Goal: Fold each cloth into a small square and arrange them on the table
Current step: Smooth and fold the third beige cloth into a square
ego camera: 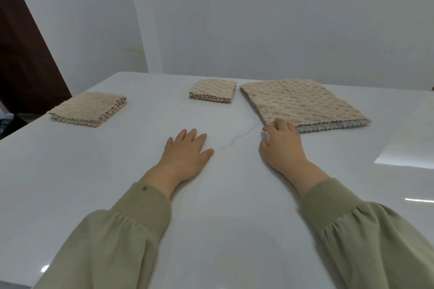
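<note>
Two beige textured cloths lie folded into small squares on the white table (211,195): one at the far left (88,109), another farther back in the middle (212,90). To the right lies a stack of larger unfolded cloths (303,102), beige on top with a grey one showing at its near edge. My right hand (281,145) reaches to the stack's near left corner, its fingertips touching the top beige cloth. My left hand (185,150) rests flat on the bare table with fingers spread, apart from every cloth.
A white wall stands behind the table's far edge. A dark brown door or panel (25,54) is at the far left, past the table's left edge. Bright reflections mark the glossy tabletop at the right.
</note>
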`<state>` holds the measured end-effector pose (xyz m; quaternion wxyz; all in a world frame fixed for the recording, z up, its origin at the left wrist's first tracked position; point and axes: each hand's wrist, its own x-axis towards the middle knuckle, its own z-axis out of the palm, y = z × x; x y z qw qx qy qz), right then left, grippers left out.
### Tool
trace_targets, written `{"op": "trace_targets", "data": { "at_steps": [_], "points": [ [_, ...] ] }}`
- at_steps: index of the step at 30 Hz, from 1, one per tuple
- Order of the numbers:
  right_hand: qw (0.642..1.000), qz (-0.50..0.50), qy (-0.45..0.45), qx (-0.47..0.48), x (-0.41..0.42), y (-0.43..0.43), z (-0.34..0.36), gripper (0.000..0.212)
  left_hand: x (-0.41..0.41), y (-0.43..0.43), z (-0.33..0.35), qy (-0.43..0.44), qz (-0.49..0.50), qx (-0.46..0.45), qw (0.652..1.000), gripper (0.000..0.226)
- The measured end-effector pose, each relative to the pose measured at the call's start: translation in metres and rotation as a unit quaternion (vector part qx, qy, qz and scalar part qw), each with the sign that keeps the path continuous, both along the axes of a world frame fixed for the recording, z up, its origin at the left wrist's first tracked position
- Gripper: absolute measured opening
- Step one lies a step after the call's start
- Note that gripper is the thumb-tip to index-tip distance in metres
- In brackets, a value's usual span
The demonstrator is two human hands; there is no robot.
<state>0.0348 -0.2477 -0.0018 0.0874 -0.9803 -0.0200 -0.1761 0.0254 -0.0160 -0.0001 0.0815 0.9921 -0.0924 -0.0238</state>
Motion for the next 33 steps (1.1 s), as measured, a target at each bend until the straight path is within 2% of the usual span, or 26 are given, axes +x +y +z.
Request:
{"op": "trace_targets", "data": {
  "at_steps": [8,13,18,22,26,28,30,31,33],
  "points": [
    [1.000,-0.019,0.002,0.004,0.010,0.005,-0.004,0.038,0.007,0.001,0.002,0.003,0.002,-0.035,0.999,0.058],
    [0.998,-0.024,-0.017,0.052,0.018,0.004,-0.002,0.038,0.008,-0.001,0.002,-0.003,0.005,-0.041,0.999,0.056],
    [0.993,-0.059,-0.052,0.090,0.032,-0.004,-0.001,0.032,0.012,-0.006,0.001,-0.007,-0.006,-0.031,0.999,0.055],
    [0.986,-0.075,-0.092,0.121,0.042,-0.007,0.000,0.016,0.013,-0.006,0.000,-0.006,-0.006,-0.035,0.999,0.055],
    [0.972,-0.095,-0.113,0.184,0.045,-0.012,0.000,0.028,0.013,-0.006,0.000,-0.008,-0.005,-0.036,0.999,0.055],
    [0.972,-0.094,-0.123,0.179,0.043,-0.012,0.000,0.032,0.013,-0.006,0.000,-0.008,-0.003,-0.038,0.999,0.055],
    [0.970,-0.095,-0.170,0.148,0.041,-0.009,0.003,0.027,0.013,-0.006,0.000,-0.012,-0.001,-0.040,0.999,0.055],
    [0.960,-0.086,-0.226,0.140,0.040,-0.008,0.005,0.022,0.014,-0.006,0.000,-0.015,-0.001,-0.041,0.999,0.055],
    [0.915,-0.037,-0.372,0.152,0.037,-0.005,0.012,0.017,0.013,-0.005,0.000,-0.017,-0.002,-0.048,0.999,0.055]
  ]
}}
